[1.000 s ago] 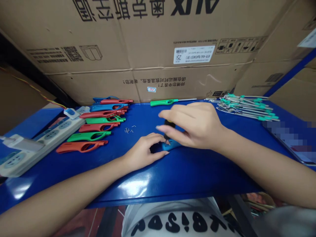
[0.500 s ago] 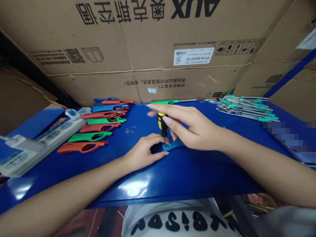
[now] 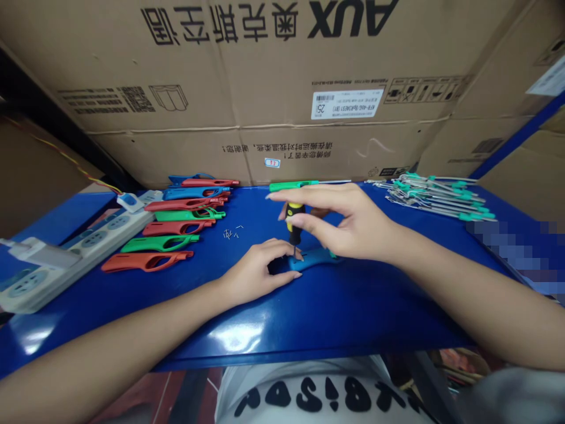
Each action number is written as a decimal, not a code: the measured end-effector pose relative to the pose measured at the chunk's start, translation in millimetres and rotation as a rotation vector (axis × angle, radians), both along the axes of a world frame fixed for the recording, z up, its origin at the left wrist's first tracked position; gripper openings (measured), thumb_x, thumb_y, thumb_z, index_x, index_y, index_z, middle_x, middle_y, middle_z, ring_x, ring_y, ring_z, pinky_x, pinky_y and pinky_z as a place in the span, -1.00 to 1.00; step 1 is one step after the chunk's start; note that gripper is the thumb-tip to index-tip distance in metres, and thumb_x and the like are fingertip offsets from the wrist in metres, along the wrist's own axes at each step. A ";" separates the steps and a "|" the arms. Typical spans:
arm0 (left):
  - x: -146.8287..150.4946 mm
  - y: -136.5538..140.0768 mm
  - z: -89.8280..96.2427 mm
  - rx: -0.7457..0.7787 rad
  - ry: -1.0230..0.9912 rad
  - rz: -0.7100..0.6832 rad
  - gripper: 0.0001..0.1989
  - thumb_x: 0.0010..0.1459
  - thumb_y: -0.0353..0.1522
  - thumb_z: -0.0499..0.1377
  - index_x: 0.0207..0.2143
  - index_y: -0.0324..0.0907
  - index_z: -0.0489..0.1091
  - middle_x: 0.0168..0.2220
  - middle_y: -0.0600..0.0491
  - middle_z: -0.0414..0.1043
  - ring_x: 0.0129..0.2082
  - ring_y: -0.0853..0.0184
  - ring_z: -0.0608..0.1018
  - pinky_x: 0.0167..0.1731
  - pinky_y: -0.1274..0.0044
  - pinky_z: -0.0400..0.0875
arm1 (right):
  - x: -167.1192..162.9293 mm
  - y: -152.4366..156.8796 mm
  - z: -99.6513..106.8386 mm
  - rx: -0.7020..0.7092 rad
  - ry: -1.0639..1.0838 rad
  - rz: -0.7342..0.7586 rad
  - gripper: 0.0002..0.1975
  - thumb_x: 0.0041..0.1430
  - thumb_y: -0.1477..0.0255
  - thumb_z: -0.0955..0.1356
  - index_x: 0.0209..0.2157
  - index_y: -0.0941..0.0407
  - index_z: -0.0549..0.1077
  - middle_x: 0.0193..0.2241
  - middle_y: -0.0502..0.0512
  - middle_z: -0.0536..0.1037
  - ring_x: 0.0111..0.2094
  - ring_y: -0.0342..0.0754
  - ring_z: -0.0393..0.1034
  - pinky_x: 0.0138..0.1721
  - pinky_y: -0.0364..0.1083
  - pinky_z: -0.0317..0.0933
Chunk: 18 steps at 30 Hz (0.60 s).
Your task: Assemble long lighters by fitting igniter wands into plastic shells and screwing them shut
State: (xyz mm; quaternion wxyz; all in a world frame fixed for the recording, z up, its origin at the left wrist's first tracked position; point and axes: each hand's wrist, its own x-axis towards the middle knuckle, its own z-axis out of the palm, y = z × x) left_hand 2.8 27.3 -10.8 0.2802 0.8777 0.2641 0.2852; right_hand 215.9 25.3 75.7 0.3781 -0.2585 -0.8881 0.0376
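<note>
My left hand [image 3: 258, 270] rests on the table and pinches the left end of a blue lighter casing [image 3: 315, 259] between thumb and fingers. A small screwdriver [image 3: 294, 232] with a black and yellow handle stands nearly upright, its tip down on that end of the casing. My right hand [image 3: 351, 221] holds the screwdriver handle between thumb and fingers, with the index finger stretched over its top. Whether a screw sits under the tip is hidden. Several tiny screws [image 3: 232, 233] lie on the table left of the casing.
Several red, green and blue lighter casings [image 3: 161, 242] are lined up at left beside a white power strip [image 3: 30, 288]. A green lighter with a metal rod [image 3: 293, 185] lies at the back. Metal rods with green parts [image 3: 441, 197] are piled at right. A cardboard box [image 3: 265, 88] stands behind.
My right fingers have shifted around the screwdriver handle, which tilts slightly differently. More of the blue casing's right end shows. My left hand stays in place.
</note>
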 end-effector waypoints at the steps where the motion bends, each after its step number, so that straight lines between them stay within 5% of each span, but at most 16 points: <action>1: -0.2 -0.1 0.1 0.001 0.003 0.000 -0.80 0.19 -0.36 0.33 -0.12 -0.14 0.49 -0.11 0.01 0.59 -0.04 0.24 0.59 0.06 0.38 0.45 | 0.3 1.5 -1.3 0.044 0.015 -0.032 -0.68 0.40 0.28 0.28 0.04 0.13 0.50 -0.26 0.09 0.62 -0.36 -0.15 0.47 -0.31 -0.16 0.32; 5: -0.5 -0.6 0.6 0.006 0.017 0.002 -0.80 0.20 -0.36 0.32 -0.11 -0.13 0.48 -0.10 0.01 0.59 -0.04 0.24 0.59 0.05 0.39 0.45 | 0.5 3.8 -4.9 0.205 -0.033 -0.166 -0.61 0.34 0.15 0.32 -0.05 0.17 0.54 -0.25 0.16 0.63 -0.31 -0.09 0.49 -0.31 -0.14 0.29; 8: -0.3 -0.7 1.4 0.003 0.022 0.000 -0.79 0.19 -0.35 0.33 -0.11 -0.14 0.48 -0.09 0.02 0.59 -0.04 0.25 0.59 0.05 0.39 0.45 | -2.7 3.0 -5.8 0.056 0.009 -0.085 -0.64 0.44 0.33 0.20 0.12 0.18 0.43 -0.07 0.19 0.60 -0.29 -0.13 0.48 -0.30 -0.15 0.33; 11: 0.0 -0.5 1.6 0.006 0.020 -0.004 -0.79 0.20 -0.35 0.32 -0.11 -0.14 0.49 -0.09 0.02 0.58 -0.04 0.25 0.59 0.05 0.39 0.45 | -5.6 3.9 -8.0 -0.067 0.086 -0.005 -0.67 0.44 0.37 0.22 0.13 0.15 0.41 -0.19 0.08 0.61 -0.46 -0.22 0.40 -0.36 -0.17 0.32; 15: 0.2 -0.2 1.1 0.021 0.014 -0.006 -0.80 0.20 -0.36 0.32 -0.12 -0.14 0.48 -0.11 0.02 0.58 -0.04 0.24 0.58 0.05 0.38 0.45 | -3.9 6.0 -11.6 0.126 0.099 -0.053 -0.68 0.31 0.16 0.37 -0.13 0.13 0.53 -0.36 0.05 0.56 -0.46 -0.17 0.37 -0.33 -0.14 0.32; 18: 0.5 -0.4 1.2 0.026 0.016 -0.005 -0.81 0.20 -0.36 0.32 -0.12 -0.14 0.48 -0.12 0.02 0.59 -0.05 0.24 0.59 0.04 0.37 0.45 | -3.0 4.4 -11.2 0.186 0.002 -0.070 -0.66 0.36 0.17 0.31 -0.09 0.14 0.52 -0.22 0.15 0.58 -0.29 -0.08 0.47 -0.26 -0.11 0.35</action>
